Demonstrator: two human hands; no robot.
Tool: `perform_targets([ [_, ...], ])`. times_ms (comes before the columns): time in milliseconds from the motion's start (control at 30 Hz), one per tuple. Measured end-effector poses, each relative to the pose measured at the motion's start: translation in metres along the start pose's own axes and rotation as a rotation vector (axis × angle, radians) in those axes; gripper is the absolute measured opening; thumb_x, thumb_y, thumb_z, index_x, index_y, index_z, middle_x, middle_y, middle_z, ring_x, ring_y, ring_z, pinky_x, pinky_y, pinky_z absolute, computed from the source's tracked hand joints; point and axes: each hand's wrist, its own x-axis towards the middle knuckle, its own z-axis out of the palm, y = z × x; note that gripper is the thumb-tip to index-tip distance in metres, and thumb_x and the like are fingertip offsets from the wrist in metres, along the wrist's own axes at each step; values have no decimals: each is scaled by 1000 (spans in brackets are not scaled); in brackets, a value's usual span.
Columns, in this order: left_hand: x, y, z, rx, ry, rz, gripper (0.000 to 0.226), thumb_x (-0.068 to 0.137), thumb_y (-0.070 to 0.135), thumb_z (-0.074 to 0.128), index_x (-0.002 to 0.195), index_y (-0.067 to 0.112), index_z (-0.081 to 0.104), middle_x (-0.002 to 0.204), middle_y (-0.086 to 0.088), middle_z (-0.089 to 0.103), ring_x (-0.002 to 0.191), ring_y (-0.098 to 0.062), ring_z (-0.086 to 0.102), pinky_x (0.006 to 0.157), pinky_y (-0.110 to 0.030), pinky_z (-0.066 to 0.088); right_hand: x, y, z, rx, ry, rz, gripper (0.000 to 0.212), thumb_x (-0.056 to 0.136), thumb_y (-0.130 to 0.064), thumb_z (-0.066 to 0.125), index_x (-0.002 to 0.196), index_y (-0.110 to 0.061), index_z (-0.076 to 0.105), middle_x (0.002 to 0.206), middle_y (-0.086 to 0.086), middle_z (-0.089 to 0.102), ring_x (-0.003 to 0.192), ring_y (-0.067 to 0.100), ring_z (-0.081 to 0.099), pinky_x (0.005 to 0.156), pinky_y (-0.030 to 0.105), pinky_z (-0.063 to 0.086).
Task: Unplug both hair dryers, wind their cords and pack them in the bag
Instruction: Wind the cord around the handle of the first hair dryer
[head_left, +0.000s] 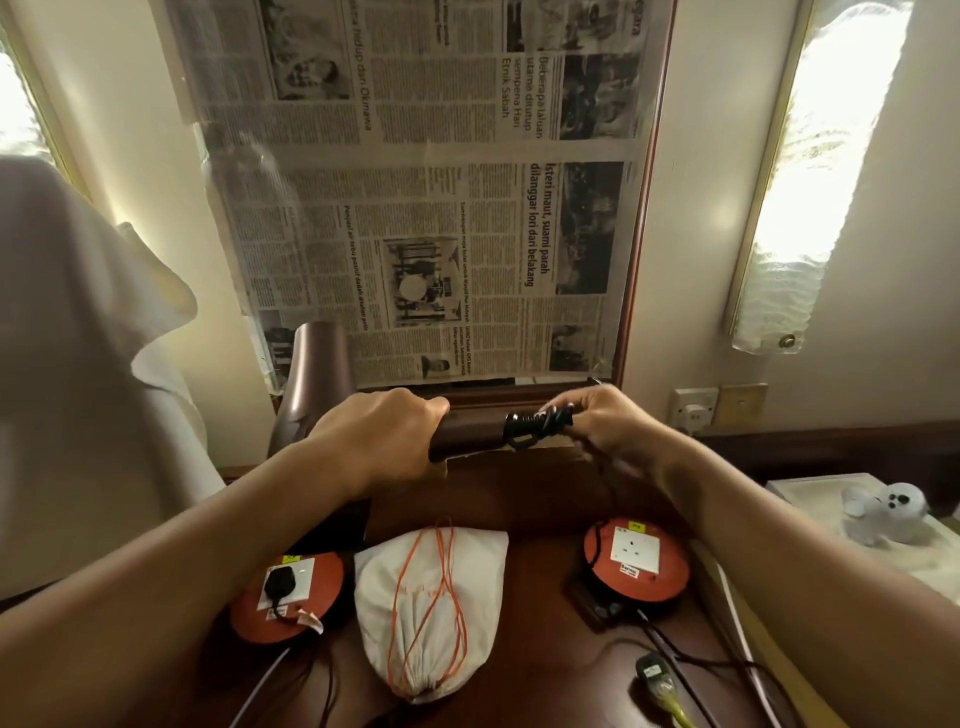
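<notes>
dryer (322, 395) unplugged, left hand (384, 431) gripping handle | right hand (597, 421) fingers pinching cord (535, 423), winding | 7 o'clock plug (279, 582) still in | bag (431, 608) shut

I see newspaper pages (415, 182) taped over the framed mirror on the wall ahead, with a lit wall lamp (810, 171) to its right. Below that lamp sits a wall socket (693, 410) with a white plug in it, and a brass switch plate (743, 402) just beside it. On a pale tray (810, 493) at the far right lies a small white soft toy (883, 512). At the left, a white cloth (93, 322) drapes over something tall.
</notes>
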Motion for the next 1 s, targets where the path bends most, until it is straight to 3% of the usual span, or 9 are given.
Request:
perform_targets([
  [67, 1, 0, -1, 77, 25, 25, 42, 89, 33, 55, 130, 27, 46, 105, -1, 63, 93, -21, 62, 79, -34, 52, 4, -14, -9, -157, 27, -104, 11, 85, -6, 66, 87, -12, 74, 69, 11, 67, 52, 15, 54, 50, 22, 46],
  [167, 4, 1, -3, 177, 55, 53, 43, 92, 27, 50, 135, 23, 44, 110, -2, 63, 96, -22, 62, 77, -33, 47, 5, -31, -15, -334, 61, -258, 9, 82, -13, 72, 89, -13, 75, 81, 0, 72, 73, 9, 68, 67, 19, 53],
  [367, 9, -5, 2, 209, 85, 37, 38, 92, 33, 53, 128, 22, 48, 105, 0, 63, 91, -20, 62, 71, -30, 43, -2, -45, -10, -574, 251, -485, 12, 84, -18, 70, 93, -11, 75, 84, 1, 72, 80, 14, 67, 78, 33, 56],
  [633, 17, -6, 13, 141, 41, -42, 32, 88, 27, 57, 119, 21, 54, 97, -1, 59, 90, -24, 61, 70, -34, 44, -8, -39, 4, -631, 311, -568, 11, 86, -18, 66, 89, -12, 74, 77, 3, 71, 70, 18, 66, 70, 42, 56],
  [733, 20, -5, 19, 145, 39, -47, 30, 86, 29, 59, 115, 22, 55, 85, 4, 50, 82, -21, 58, 69, -35, 46, -9, -36, 8, -645, 304, -561, 11, 87, -18, 65, 88, -12, 74, 76, 3, 70, 70, 18, 65, 69, 41, 56],
  [1000, 25, -11, 26, 89, 40, -88, 29, 85, 25, 60, 114, 22, 56, 85, 4, 51, 81, -20, 57, 72, -37, 51, -19, -24, 19, -631, 325, -559, 13, 89, -17, 61, 93, -11, 73, 75, 4, 68, 63, 19, 61, 61, 41, 55],
])
